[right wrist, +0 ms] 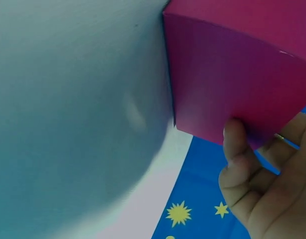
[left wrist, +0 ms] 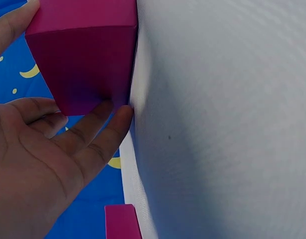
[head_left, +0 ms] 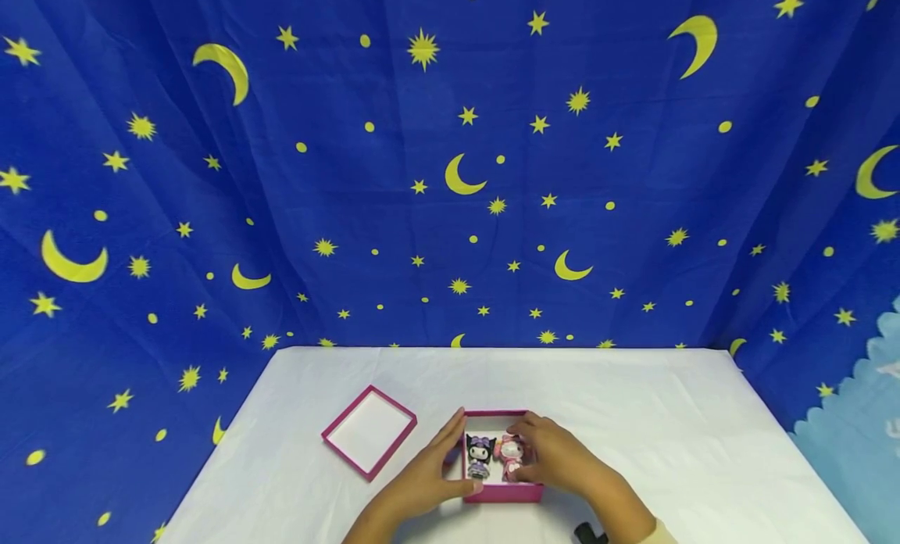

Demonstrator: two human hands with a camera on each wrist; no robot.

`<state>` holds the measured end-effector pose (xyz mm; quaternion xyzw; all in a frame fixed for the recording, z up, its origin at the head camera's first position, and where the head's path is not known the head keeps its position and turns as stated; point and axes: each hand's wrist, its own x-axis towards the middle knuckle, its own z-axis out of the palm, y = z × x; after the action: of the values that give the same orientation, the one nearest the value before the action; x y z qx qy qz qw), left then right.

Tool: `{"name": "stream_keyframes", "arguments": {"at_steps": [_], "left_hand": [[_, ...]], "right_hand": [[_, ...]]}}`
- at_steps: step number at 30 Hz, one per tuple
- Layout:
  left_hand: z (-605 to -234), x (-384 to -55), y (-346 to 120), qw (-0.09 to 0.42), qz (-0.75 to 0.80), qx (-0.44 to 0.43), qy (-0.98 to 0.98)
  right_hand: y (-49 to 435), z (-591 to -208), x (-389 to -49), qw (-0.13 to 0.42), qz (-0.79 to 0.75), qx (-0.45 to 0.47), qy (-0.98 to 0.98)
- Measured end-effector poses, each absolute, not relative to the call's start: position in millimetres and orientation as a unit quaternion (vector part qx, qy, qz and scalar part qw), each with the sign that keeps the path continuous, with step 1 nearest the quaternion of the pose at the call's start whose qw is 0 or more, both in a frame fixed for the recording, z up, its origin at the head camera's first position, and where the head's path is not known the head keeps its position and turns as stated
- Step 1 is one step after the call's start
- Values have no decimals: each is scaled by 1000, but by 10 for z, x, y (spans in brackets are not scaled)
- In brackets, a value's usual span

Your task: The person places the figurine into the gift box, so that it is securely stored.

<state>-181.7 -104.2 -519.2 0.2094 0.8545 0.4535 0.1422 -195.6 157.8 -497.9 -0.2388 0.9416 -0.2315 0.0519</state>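
A magenta box [head_left: 503,494] with a white inside sits on the table, its top off. Inside, on the left, lies a figurine in black and purple [head_left: 480,455]; a pink figurine [head_left: 512,452] lies on the right. My left hand [head_left: 426,475] holds the box at its left side, thumb at the front corner and fingers toward the back; in the left wrist view its fingertips [left wrist: 124,117] touch the box's side. My right hand [head_left: 555,456] reaches over the right wall, with thumb and forefinger about the pink figurine. Other right fingers [right wrist: 235,137] are against the box's outer side.
A magenta-rimmed lid [head_left: 329,442], white inside, lies on the white table [head_left: 633,403] to the left of the box. Near the front edge, by my right forearm, is a small black object [head_left: 589,533]. Blue star-and-moon cloth [head_left: 394,216] hangs behind and at the sides.
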Motion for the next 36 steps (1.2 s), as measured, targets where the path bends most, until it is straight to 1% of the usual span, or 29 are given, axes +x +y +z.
{"name": "stream_keyframes", "arguments": {"at_steps": [4,10,15,24,30,36], "left_hand": [[-5190,-1808,-1038,137,447,213,858],[-5158,-1772,-1022,114,432,219,867],[-5109,-1757,-1013,83,426,204,877],[-5027,-1833,-1138,18,452,140,881],[-4977,-1895,-1296,-34,460,111,880],[-4921,-1886,-1415,-55,475,86,874]], "right_hand": [[1619,-4974,-1927,52,-258,-226,938],[1673,-4967,-1861,21,-274,-214,937],[1727,-4965,-1811,5,-286,-213,934],[1803,-5028,-1794,24,-329,-202,922],[1859,-5092,-1790,18,-350,-212,912],[1908,-5107,-1773,42,-370,-207,905]]}}
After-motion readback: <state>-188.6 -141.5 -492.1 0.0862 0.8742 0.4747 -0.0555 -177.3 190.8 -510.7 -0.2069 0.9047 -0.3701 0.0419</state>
